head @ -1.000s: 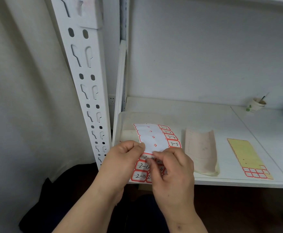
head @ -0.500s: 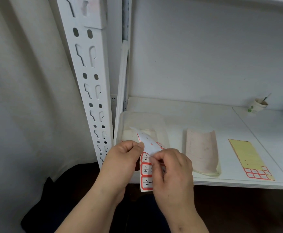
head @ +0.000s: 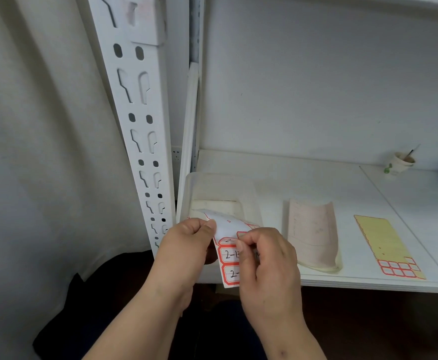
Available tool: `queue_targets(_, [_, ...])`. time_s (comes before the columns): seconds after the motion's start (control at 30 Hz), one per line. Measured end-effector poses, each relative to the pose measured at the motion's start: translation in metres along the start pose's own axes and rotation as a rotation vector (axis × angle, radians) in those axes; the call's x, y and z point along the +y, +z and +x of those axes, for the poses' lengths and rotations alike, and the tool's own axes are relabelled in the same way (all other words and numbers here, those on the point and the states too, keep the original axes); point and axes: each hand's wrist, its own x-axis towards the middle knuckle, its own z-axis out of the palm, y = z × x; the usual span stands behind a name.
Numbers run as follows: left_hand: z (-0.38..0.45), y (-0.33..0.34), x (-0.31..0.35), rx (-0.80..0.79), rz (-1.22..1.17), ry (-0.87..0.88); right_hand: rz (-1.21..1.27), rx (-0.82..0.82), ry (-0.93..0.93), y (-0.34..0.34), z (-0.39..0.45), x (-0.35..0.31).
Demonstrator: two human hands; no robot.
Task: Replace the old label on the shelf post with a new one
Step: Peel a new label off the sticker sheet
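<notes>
A white sheet of red-bordered labels (head: 229, 255) with handwritten numbers is bent over in front of the shelf edge. My left hand (head: 186, 253) pinches its folded upper part between thumb and fingers. My right hand (head: 267, 266) pinches a red-edged label (head: 242, 234) at the sheet's right side, fingers curled over the sheet. The white perforated shelf post (head: 140, 120) rises at the left. High on the post, a pale worn patch (head: 141, 14) shows faint pink marks.
A translucent plastic tray (head: 220, 188) sits on the white shelf (head: 316, 178) behind my hands. A curled pinkish backing sheet (head: 313, 232) and a yellow backing sheet with several red labels (head: 387, 245) lie to the right. A paper cup (head: 398, 162) stands far back.
The label sheet went from lying flat and open to folded over and hanging downward. My hands stayed together; the right fingers shifted to the sheet's right edge.
</notes>
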Motion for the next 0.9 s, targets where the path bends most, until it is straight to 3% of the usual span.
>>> queue_targets(0.13, [0.003,-0.002,-0.001,0.035,0.037,-0.031,0.122,-0.051,0.118,-0.007,0.002,0.000])
queue_targets(0.33, [0.002,-0.003,0.002,0.014,0.104,-0.009,0.435,-0.058,0.605,-0.021,0.016,0.003])
queue_targets(0.53, [-0.004,0.000,0.004,-0.065,0.173,0.062,0.716,-0.160,0.946,-0.028,0.019,0.020])
queue_targets(0.63, [-0.001,0.004,0.007,-0.088,0.199,0.097,0.740,-0.132,0.981,-0.030,0.018,0.023])
queue_targets(0.9, [0.011,0.022,0.013,-0.091,0.272,0.153,0.479,0.050,0.778,-0.032,0.020,0.032])
